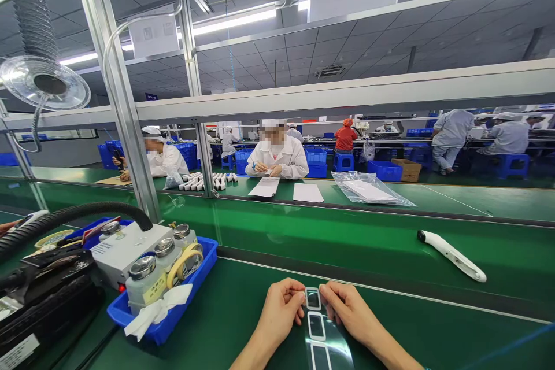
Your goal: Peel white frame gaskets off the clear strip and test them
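Low in the head view, a clear plastic film strip carries several white rectangular frame stickers with rounded corners. The top sticker lies between my two hands. My left hand has its thumb and fingers pinched at the strip's upper left edge. From the other side, my right hand grips the upper right edge between thumb and fingers. The strip runs down toward me and leaves the picture at the bottom.
At left, a blue tray holds glass bottles, a tape roll, tissue and a grey box. A black hose arches behind. Beyond my hands, a white handheld device lies on the green belt. Across it, a co-worker handles sheets.
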### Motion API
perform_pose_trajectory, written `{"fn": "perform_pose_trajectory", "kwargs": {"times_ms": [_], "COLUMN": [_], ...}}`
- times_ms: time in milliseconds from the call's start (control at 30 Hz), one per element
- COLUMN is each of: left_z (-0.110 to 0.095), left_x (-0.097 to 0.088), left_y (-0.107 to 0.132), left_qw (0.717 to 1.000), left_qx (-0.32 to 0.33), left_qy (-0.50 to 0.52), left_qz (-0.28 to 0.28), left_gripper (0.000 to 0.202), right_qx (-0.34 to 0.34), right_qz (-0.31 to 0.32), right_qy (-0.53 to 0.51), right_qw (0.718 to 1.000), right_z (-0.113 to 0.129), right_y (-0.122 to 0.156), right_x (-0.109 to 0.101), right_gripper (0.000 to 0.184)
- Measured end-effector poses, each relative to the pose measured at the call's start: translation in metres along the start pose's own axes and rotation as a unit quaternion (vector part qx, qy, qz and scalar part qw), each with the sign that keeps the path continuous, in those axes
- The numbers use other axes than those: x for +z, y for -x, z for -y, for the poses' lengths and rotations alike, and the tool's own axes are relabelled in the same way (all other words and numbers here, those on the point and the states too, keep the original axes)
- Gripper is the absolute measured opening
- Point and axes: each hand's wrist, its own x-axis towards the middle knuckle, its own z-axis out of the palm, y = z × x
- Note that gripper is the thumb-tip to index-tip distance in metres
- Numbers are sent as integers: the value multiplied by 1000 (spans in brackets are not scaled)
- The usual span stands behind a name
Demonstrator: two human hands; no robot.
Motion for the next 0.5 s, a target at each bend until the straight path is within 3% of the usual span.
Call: {"fn": "perform_pose_trajectory", "kwargs": {"times_ms": [500], "left_z": [0], "left_x": [0], "left_y": [0], "left_qw": [1000], "left_qx": [14], "left_qy": [-16], "left_qz": [-2], "left_gripper": [29], "right_qx": [-27], "right_qz": [-18], "right_qy": [26], "right_qw": [999], "right_z": [-3], "right_y": [-1], "right_x": [-3], "right_gripper": [58]}}
